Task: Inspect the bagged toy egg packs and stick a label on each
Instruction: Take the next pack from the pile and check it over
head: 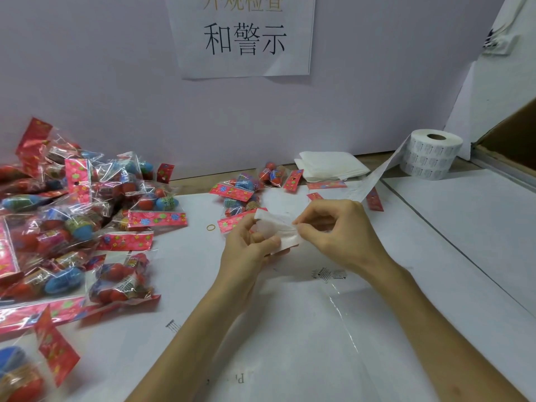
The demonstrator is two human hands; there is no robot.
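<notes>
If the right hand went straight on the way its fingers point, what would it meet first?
The left hand, probably. The right hand points leftward and pinches the white label strip, which the left hand grips directly opposite; one view leaves depth unsure.

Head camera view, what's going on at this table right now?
A person is working a white label strip: the left hand grips it while the right hand pinches its edge, apparently peeling a label. The strip appears to run back to the label roll. Bagged egg packs lie piled on the left; none is in hand yet.
</notes>
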